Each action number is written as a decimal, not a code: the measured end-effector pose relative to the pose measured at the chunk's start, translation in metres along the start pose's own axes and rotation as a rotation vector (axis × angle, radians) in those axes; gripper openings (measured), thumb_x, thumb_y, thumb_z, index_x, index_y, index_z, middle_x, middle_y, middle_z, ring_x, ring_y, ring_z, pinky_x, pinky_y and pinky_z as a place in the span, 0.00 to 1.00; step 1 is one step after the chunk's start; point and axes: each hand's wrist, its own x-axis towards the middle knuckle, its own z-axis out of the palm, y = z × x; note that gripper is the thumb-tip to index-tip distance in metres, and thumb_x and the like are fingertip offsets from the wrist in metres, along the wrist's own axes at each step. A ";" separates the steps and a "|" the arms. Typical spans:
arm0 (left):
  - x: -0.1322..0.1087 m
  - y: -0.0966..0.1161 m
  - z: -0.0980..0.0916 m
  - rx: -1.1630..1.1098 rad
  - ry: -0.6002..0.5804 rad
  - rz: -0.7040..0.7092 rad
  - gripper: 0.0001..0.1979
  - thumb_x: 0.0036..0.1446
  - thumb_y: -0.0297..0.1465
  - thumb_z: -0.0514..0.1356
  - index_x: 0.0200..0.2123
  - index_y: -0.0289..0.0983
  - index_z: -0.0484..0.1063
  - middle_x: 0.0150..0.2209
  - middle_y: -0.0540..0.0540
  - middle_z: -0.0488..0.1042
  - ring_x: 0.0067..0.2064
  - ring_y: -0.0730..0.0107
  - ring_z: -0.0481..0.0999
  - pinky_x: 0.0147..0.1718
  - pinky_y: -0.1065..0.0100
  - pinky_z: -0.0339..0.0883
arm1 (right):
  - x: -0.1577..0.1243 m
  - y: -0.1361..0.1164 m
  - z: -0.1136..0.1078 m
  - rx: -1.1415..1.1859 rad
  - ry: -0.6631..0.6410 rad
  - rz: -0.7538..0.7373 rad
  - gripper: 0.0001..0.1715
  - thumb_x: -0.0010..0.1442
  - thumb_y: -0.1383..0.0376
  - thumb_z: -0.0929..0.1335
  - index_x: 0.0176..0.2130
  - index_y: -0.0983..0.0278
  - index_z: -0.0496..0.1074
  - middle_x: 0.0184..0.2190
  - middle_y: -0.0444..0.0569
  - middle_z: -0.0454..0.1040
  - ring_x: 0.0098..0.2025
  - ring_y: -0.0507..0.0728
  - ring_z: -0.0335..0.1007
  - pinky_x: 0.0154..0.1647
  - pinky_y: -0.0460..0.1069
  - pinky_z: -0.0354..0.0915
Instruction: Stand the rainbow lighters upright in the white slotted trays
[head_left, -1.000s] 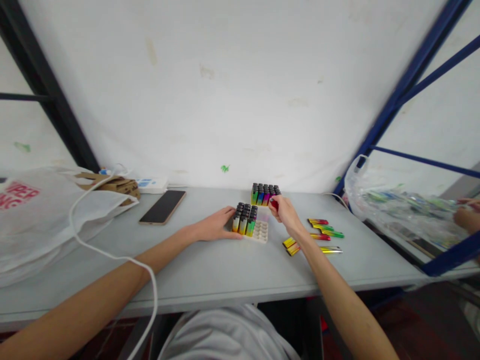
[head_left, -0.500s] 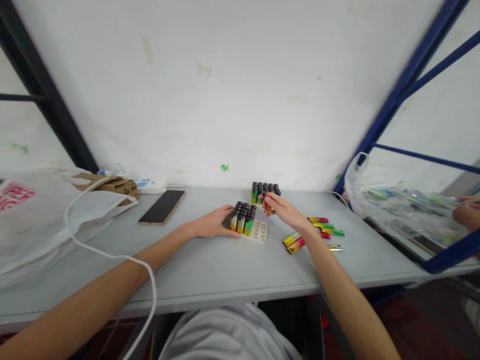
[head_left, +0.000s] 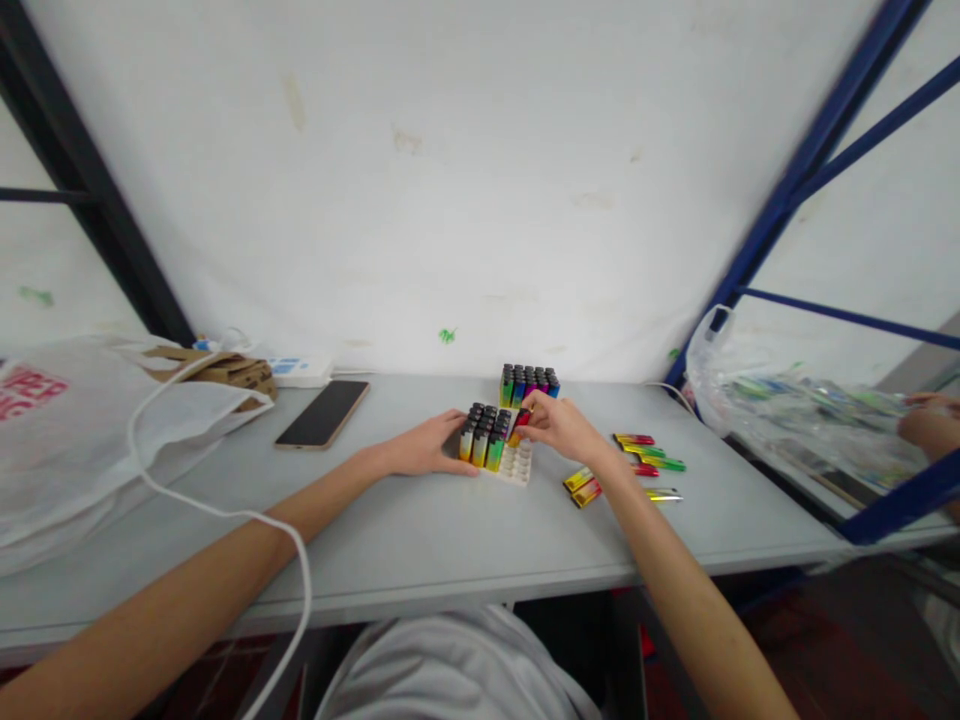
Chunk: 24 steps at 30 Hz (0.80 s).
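Observation:
My right hand [head_left: 564, 428] pinches a red and yellow lighter [head_left: 517, 430], held at the back right of a white holed tray [head_left: 516, 465]. The lighter's lower end is at the tray; I cannot tell how deep it sits. Several black-topped lighters [head_left: 480, 448] stand upright in rows in the tray's left part, and bare holes show on its right. My left hand [head_left: 426, 447] grips the tray's left side, thumb along the front and fingers behind. To the right of the tray, loose lighters [head_left: 582, 485] in red, yellow and green lie flat.
Behind the tray stands another full block of lighters [head_left: 529, 384] near the wall. A phone [head_left: 322, 415] and a white plastic bag [head_left: 112, 430] are on the left, with a white cable [head_left: 225, 512] crossing above my left forearm. A blue frame [head_left: 780, 210] borders the right, where another person's hand [head_left: 930, 425] shows.
My right hand has moved slightly left and down, bringing the red and yellow lighter from above to the tray's back right. My left hand stays at the tray.

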 end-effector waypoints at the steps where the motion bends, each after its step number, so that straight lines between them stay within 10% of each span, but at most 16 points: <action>1: 0.000 0.000 0.000 0.000 -0.001 0.000 0.44 0.56 0.58 0.74 0.67 0.39 0.72 0.67 0.35 0.74 0.68 0.40 0.73 0.71 0.49 0.65 | 0.001 -0.001 0.001 -0.044 -0.005 -0.005 0.14 0.65 0.60 0.77 0.44 0.57 0.70 0.32 0.46 0.86 0.37 0.62 0.85 0.40 0.54 0.75; 7: 0.000 0.002 0.000 -0.009 0.001 0.005 0.45 0.56 0.57 0.74 0.68 0.38 0.71 0.67 0.34 0.74 0.68 0.39 0.73 0.71 0.48 0.64 | 0.001 -0.010 0.006 -0.208 -0.049 0.012 0.08 0.65 0.65 0.77 0.44 0.60 0.78 0.35 0.49 0.87 0.39 0.63 0.86 0.46 0.55 0.75; 12: 0.000 0.000 0.001 -0.006 0.012 0.016 0.46 0.56 0.57 0.74 0.69 0.38 0.69 0.67 0.35 0.74 0.68 0.39 0.74 0.71 0.48 0.66 | -0.017 -0.004 -0.042 -0.209 -0.044 0.030 0.21 0.64 0.56 0.79 0.54 0.56 0.80 0.42 0.49 0.89 0.46 0.65 0.86 0.57 0.60 0.74; 18: 0.000 0.001 0.002 0.000 0.016 0.004 0.46 0.55 0.58 0.74 0.69 0.39 0.70 0.68 0.35 0.74 0.69 0.38 0.73 0.71 0.49 0.66 | -0.057 0.056 -0.131 -0.499 0.055 0.393 0.18 0.57 0.58 0.80 0.48 0.61 0.86 0.49 0.59 0.88 0.52 0.69 0.85 0.56 0.59 0.77; 24: -0.001 0.001 0.002 -0.009 0.016 -0.015 0.47 0.55 0.57 0.75 0.69 0.39 0.70 0.68 0.35 0.74 0.69 0.38 0.73 0.71 0.48 0.65 | -0.084 0.108 -0.155 -0.524 0.007 0.548 0.19 0.56 0.55 0.79 0.45 0.62 0.87 0.48 0.58 0.88 0.51 0.68 0.85 0.54 0.56 0.76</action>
